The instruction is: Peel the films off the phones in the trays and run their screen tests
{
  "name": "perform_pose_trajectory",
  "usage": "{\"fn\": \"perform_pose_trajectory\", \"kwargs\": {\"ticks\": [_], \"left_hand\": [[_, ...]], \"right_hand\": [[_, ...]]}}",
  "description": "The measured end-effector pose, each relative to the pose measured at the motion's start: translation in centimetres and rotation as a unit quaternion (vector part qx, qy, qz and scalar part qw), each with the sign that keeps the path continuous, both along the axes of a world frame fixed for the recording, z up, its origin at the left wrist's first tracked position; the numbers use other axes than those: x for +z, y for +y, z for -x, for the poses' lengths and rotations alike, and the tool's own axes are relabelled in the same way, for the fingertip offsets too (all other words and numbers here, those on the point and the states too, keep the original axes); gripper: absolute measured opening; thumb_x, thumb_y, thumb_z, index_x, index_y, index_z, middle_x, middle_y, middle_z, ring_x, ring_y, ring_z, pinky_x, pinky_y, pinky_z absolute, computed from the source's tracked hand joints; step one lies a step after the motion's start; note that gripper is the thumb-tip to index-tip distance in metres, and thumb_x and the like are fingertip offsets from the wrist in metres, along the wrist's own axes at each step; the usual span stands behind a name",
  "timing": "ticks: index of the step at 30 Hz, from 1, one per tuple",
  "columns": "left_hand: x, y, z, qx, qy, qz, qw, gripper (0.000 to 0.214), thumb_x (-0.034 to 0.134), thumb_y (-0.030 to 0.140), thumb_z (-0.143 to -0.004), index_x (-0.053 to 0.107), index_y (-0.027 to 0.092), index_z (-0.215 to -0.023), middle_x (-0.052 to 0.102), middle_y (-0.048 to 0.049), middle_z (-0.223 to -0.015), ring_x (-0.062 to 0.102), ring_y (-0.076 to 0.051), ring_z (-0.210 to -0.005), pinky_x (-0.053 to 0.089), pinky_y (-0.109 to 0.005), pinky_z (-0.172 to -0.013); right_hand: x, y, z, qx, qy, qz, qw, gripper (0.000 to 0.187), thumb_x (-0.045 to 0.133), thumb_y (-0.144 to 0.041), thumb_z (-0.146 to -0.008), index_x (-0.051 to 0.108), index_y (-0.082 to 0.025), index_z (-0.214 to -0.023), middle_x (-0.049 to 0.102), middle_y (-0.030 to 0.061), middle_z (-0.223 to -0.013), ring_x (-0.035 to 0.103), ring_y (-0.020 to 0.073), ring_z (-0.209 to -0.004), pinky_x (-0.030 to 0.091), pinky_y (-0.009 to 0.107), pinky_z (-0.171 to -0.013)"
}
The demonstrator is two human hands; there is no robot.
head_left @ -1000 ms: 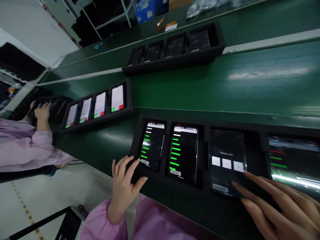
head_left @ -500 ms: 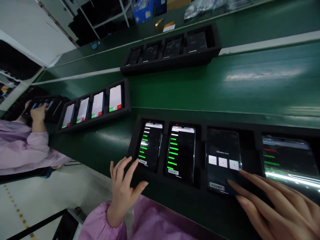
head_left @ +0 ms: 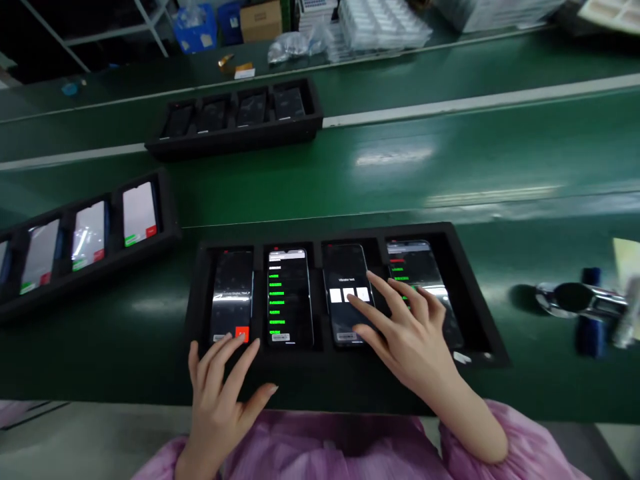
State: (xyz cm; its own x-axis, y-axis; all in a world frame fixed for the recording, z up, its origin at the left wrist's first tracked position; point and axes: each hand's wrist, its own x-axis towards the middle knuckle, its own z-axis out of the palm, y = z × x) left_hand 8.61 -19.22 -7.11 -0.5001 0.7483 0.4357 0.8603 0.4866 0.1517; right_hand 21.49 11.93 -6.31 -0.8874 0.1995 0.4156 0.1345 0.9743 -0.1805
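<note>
A black foam tray (head_left: 320,363) in front of me holds several phones in a row. My left hand (head_left: 223,387) is open, its fingertips at the lower edge of the leftmost phone (head_left: 231,277), whose dark screen has a red button. Beside it lies a phone with green text lines (head_left: 295,293). Over the third phone (head_left: 345,260), showing "Vibrator test" and white squares, my right hand (head_left: 407,327) is open with fingers spread; one fingertip is at the squares. The rightmost phone (head_left: 445,293) is partly covered by that hand.
Another tray (head_left: 173,223) with white-screened phones lies to the left. A tray of dark phones (head_left: 240,137) stands farther back. At right are a shiny metal object (head_left: 570,297) and yellow paper (head_left: 627,260). Plastic trays (head_left: 385,27) and a blue bin (head_left: 195,30) sit behind.
The view has swung right. The leftmost phone's green list has given way to a dark screen with a red button. My right index finger has moved onto the third phone's white squares.
</note>
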Motion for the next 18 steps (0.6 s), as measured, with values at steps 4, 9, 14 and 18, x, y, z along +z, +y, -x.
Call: {"fn": "perform_pose_trajectory", "kwargs": {"ticks": [4,9,14,18], "left_hand": [[0.1,0.8,0.0,-0.025,0.005,0.000,1.000,0.047,0.069,0.039,-0.098,0.065,0.018,-0.140,0.065,-0.0152,-0.133,0.059,-0.030,-0.130,0.015,-0.058,-0.135],[-1.3,0.6,0.3,-0.002,0.006,-0.030,1.000,0.054,0.073,0.035,-0.095,0.062,0.024,-0.147,0.068,-0.0139,-0.129,0.061,-0.031,-0.126,0.019,-0.062,-0.133],[-1.5,1.4,0.5,-0.021,0.007,-0.026,0.999,0.061,0.074,0.038,-0.095,0.057,0.027,-0.152,0.068,-0.0129,-0.129,0.061,-0.032,-0.123,0.017,-0.064,-0.133],[-1.1,1.2,0.5,-0.017,0.015,-0.017,1.000,0.059,0.074,0.037,-0.095,0.059,0.026,-0.151,0.068,-0.0137,-0.129,0.061,-0.032,-0.124,0.017,-0.064,-0.133]], "right_hand": [[1.4,1.4,-3.1,-0.048,0.083,0.045,0.994,0.028,0.055,-0.027,-0.107,0.077,-0.025,-0.124,0.064,0.0103,-0.146,0.061,0.0323,-0.127,0.044,0.053,-0.109],[1.3,3.5,-8.6,-0.085,0.063,0.057,0.993,0.030,0.052,-0.018,-0.104,0.080,-0.026,-0.111,0.070,0.0078,-0.135,0.064,0.0307,-0.122,0.051,0.048,-0.101],[-0.3,3.7,-9.7,-0.061,0.031,0.020,0.997,0.030,0.050,-0.025,-0.109,0.078,-0.023,-0.119,0.066,0.0124,-0.140,0.062,0.0320,-0.124,0.049,0.051,-0.099],[-0.5,3.1,-9.4,-0.076,0.048,0.001,0.996,0.030,0.049,-0.028,-0.110,0.078,-0.024,-0.116,0.068,0.0122,-0.138,0.063,0.0327,-0.123,0.047,0.054,-0.103]]}}
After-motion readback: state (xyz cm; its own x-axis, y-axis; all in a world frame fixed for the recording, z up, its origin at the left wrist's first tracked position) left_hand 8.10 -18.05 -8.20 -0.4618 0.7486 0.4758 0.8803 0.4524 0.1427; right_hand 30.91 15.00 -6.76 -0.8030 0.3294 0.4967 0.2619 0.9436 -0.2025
